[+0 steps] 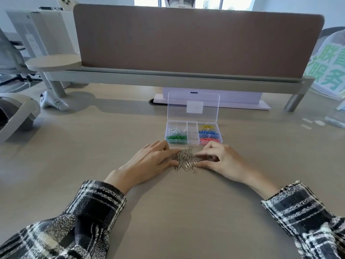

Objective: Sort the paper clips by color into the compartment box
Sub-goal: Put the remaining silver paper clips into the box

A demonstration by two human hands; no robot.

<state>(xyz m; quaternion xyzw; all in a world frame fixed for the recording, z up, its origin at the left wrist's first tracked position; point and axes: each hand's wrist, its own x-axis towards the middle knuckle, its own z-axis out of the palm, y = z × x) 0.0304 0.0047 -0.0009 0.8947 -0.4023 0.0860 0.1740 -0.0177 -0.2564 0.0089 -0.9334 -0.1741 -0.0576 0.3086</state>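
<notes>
Silver clips (185, 159) lie heaped, axes mostly toward box (192, 134).

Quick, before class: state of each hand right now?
Left hand: open, straight fingers against the pile of silver paper clips.
Right hand: fingers curled at the pile; grip cannot be told.

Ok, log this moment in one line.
silver clips: piled between hands | left hand: flat against pile | right hand: at pile, grip unclear | compartment box: lid open, five colors sorted

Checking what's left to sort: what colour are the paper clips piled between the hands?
Silver, bare metal: the paper clip pile, clearest in the head view.
</notes>
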